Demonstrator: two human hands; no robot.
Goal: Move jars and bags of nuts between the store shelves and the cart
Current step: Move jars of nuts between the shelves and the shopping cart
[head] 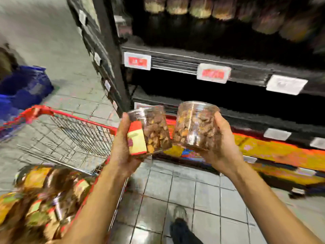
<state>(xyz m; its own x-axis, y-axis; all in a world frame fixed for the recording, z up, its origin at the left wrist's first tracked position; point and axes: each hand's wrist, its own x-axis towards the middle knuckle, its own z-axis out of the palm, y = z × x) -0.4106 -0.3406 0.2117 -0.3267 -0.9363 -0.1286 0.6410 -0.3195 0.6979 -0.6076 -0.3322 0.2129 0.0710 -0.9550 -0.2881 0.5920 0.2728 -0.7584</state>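
Note:
My left hand (123, 148) grips a clear jar of nuts with a red and yellow label (151, 131). My right hand (223, 147) grips a second clear jar of nuts (195, 125). Both jars are held in the air, tilted towards each other and almost touching at the bottom, in front of the dark store shelves (193, 64). The red wire cart (70, 131) stands to the left below my left arm. Several jars and bags of nuts (40, 199) lie in its near end. The picture is blurred.
More jars (193, 6) stand on the top shelf. Price tags (213, 73) line the shelf edges. The middle shelves look dark and bare. A blue basket (22, 85) sits on the tiled floor at far left. My shoe (181, 224) is below.

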